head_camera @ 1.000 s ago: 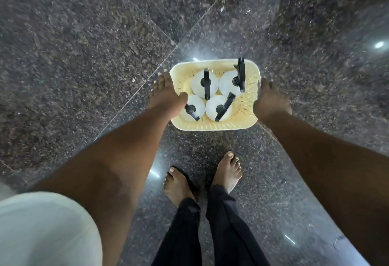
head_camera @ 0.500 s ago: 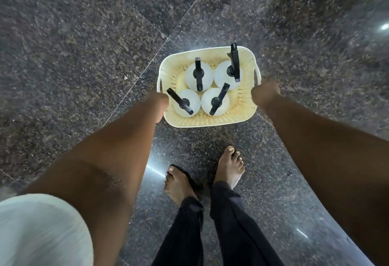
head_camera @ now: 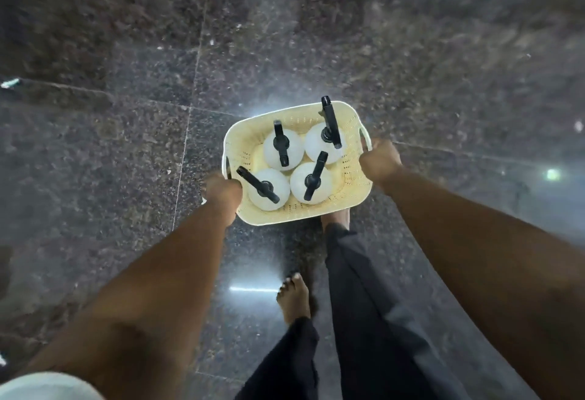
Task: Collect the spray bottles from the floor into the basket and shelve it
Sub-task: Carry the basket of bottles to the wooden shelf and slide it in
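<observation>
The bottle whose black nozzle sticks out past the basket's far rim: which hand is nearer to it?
Right. The right hand grips the basket handle just beside that bottle. The left hand grips the opposite handle, across the basket from it.

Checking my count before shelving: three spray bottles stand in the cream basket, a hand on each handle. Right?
Not quite: the head view shows four spray bottles in the basket, not three. The left hand and right hand do each grip a handle.
</observation>
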### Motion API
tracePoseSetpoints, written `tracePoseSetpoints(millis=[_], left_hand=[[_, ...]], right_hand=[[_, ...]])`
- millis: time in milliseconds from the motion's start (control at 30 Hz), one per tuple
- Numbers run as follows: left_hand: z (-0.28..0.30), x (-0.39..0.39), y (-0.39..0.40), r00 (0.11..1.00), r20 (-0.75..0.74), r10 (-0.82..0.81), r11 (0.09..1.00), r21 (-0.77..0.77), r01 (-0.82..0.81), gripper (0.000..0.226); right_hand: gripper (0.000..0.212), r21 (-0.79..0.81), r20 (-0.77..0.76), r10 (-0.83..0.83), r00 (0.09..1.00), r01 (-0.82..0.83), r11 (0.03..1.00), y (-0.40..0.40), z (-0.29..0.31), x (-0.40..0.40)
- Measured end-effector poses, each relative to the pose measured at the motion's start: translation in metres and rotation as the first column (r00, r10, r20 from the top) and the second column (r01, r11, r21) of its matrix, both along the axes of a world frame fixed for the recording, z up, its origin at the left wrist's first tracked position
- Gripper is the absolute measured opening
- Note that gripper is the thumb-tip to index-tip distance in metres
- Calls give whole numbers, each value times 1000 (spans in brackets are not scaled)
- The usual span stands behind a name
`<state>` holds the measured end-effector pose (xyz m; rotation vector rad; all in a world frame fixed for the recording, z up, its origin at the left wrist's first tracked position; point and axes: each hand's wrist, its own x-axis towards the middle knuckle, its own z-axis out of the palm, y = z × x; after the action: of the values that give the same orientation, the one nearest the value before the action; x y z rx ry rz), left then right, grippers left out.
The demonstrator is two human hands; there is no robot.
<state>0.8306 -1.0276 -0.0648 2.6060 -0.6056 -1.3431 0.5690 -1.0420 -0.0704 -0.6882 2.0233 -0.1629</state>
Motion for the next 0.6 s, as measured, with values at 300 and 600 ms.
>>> tracePoseSetpoints(millis=[300, 600], left_hand=[[85, -99, 104, 850, -2, -526, 847, -87, 524, 19], [130, -244, 310, 276, -26, -961, 277, -118, 954, 14]], right_hand=[[26, -38, 35, -327, 945, 328, 944, 238, 79, -87], [27, -44, 81, -778, 623, 782, 621, 565, 143, -150]])
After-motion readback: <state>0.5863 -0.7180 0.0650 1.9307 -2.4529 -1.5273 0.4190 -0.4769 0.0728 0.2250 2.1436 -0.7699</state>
